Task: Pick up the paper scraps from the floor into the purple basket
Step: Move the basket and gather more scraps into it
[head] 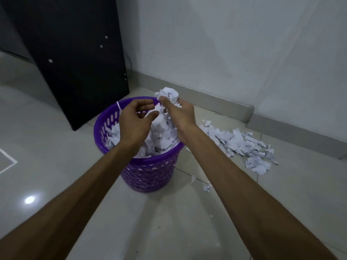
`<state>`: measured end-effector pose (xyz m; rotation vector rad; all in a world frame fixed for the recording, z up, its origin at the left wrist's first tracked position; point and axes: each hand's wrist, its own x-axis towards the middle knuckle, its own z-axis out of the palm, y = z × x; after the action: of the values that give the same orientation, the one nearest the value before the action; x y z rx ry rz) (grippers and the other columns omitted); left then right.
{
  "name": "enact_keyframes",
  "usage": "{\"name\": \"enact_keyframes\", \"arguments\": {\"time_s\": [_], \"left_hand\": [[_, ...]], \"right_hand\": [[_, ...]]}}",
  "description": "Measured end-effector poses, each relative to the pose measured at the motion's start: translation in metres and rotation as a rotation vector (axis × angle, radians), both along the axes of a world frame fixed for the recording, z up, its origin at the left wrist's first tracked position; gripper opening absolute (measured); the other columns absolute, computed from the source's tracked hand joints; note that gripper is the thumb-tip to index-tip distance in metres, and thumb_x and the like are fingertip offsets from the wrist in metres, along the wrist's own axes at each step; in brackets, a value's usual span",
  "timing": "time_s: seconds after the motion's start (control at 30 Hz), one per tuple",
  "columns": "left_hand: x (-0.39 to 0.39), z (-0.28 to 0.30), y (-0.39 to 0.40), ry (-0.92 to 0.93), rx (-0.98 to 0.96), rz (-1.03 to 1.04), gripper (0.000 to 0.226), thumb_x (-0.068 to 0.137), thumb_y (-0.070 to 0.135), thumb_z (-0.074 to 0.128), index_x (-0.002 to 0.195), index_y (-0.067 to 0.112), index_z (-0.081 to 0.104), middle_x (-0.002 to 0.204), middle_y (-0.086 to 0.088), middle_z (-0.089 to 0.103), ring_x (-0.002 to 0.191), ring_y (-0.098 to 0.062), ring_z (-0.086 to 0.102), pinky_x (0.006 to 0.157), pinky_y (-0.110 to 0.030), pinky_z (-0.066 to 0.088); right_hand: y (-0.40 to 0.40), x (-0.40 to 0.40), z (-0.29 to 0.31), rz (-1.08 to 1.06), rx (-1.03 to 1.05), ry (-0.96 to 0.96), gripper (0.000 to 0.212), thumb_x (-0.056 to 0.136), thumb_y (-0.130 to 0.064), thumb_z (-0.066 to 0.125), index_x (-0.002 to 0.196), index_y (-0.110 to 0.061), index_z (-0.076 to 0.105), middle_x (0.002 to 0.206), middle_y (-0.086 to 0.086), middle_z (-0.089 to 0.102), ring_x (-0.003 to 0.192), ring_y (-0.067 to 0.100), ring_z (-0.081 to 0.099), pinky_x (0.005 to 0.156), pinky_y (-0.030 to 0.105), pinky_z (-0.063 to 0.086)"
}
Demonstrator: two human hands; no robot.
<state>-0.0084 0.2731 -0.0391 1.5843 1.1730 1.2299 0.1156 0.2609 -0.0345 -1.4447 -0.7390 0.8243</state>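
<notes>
Both forearms reach out from the camera over the glossy tiled floor (169, 222) to the purple basket (148, 171), which stands upright near a black cabinet panel (78, 59) and is already heaped with torn paper close to its rim. Above the far side of the rim, the right hand (181, 113) has its fingers curled round a crumpled wad of paper scraps (169, 94), which bulges out above them. Beside it, the left hand (135, 119) hovers over the basket's mouth with fingers loosely bent and apart; it seems to hold nothing, though a scrap may touch its fingertips.

This looks like the drop step: a handful is being let go into the basket. On the floor to the right of the basket, near the wall's skirting, a sizeable pile of scraps (242, 143) remains, with a few stray pieces (205, 187) just beside the basket's foot. Next, I judge, the right fingers should open over the heap, perhaps pressing it down, then both hands go back for the pile.
</notes>
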Motion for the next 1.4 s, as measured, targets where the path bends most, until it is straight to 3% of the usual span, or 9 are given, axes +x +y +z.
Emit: {"name": "enact_keyframes", "arguments": {"time_s": [0.13,0.3,0.4,0.5,0.63,0.9,1.07,1.27,1.4], "left_hand": [[-0.012,-0.003,0.004,-0.068,0.016,0.05,0.033,0.086,0.02,0.072,0.116,0.025,0.061,0.108,0.011,0.067,0.097,0.002,0.064,0.083,-0.015,0.053],[-0.027,-0.002,0.014,-0.155,-0.043,0.074,0.03,0.094,0.013,0.062,0.123,0.019,0.061,0.11,0.008,0.068,0.099,0.001,0.064,0.086,-0.018,0.055],[-0.028,0.004,0.016,-0.194,-0.072,0.057,0.03,0.093,0.009,0.061,0.122,0.02,0.06,0.109,0.009,0.066,0.101,-0.001,0.063,0.089,-0.022,0.054],[-0.02,0.014,0.012,-0.24,-0.06,0.025,0.031,0.093,0.008,0.061,0.123,0.017,0.06,0.11,0.008,0.066,0.102,-0.003,0.063,0.09,-0.022,0.054],[0.01,0.029,-0.002,-0.27,-0.033,-0.089,0.026,0.094,0.01,0.061,0.118,0.019,0.06,0.106,0.009,0.065,0.099,-0.003,0.064,0.088,-0.018,0.054],[0.089,0.019,-0.057,-0.22,-0.023,-0.466,0.023,0.09,0.006,0.064,0.111,0.017,0.064,0.105,0.006,0.069,0.1,-0.006,0.066,0.083,-0.018,0.053],[0.119,-0.051,-0.077,0.016,-0.36,-0.722,0.021,0.093,0.015,0.062,0.113,0.022,0.063,0.108,0.003,0.067,0.101,-0.013,0.065,0.087,-0.027,0.056],[0.112,-0.149,-0.075,0.402,-0.461,-0.567,0.04,0.098,0.017,0.054,0.137,0.02,0.05,0.139,0.001,0.053,0.119,-0.013,0.053,0.094,-0.028,0.045],[0.093,-0.193,-0.069,0.684,-0.448,-0.527,0.049,0.098,0.03,0.053,0.143,0.016,0.042,0.142,-0.008,0.045,0.125,-0.024,0.048,0.102,-0.04,0.045]], "right_hand": [[0.009,-0.009,-0.001,0.052,-0.005,-0.211,0.03,0.08,-0.043,0.078,0.098,-0.021,0.072,0.088,-0.011,0.071,0.078,0.007,0.065,0.066,0.022,0.05],[0.008,-0.01,0.006,0.121,-0.055,-0.429,0.061,0.072,-0.063,0.074,0.119,-0.025,0.065,0.114,-0.009,0.065,0.099,0.007,0.06,0.072,0.016,0.047],[0.003,-0.003,0.013,-0.055,0.017,-0.404,0.056,0.079,-0.07,0.062,0.112,-0.025,0.068,0.108,-0.01,0.068,0.098,0.007,0.062,0.087,0.028,0.051],[-0.006,0.013,0.016,-0.134,0.084,-0.293,0.041,0.091,-0.061,0.053,0.101,-0.025,0.069,0.094,-0.014,0.067,0.092,0.008,0.064,0.083,0.027,0.052],[-0.026,0.039,0.0,-0.259,0.121,-0.238,0.035,0.099,-0.051,0.047,0.103,-0.024,0.068,0.099,-0.013,0.068,0.097,0.011,0.065,0.084,0.026,0.05],[-0.096,0.102,-0.089,-0.175,-0.147,-0.279,0.023,0.097,-0.039,0.056,0.105,-0.021,0.069,0.104,-0.003,0.07,0.098,0.017,0.066,0.073,0.021,0.049],[-0.157,0.132,-0.151,0.276,-0.555,-0.491,0.043,0.085,-0.033,0.074,0.126,-0.025,0.063,0.125,-0.001,0.062,0.107,0.016,0.061,0.082,0.022,0.044],[-0.193,0.139,-0.207,0.421,-0.574,-0.793,0.059,0.1,-0.022,0.052,0.153,-0.014,0.028,0.16,0.006,0.027,0.146,0.019,0.027,0.113,0.017,0.014],[-0.191,0.134,-0.229,0.346,-0.468,-1.045,0.053,0.098,-0.023,0.051,0.148,-0.011,0.041,0.148,0.015,0.043,0.13,0.032,0.041,0.108,0.039,0.037]]}}
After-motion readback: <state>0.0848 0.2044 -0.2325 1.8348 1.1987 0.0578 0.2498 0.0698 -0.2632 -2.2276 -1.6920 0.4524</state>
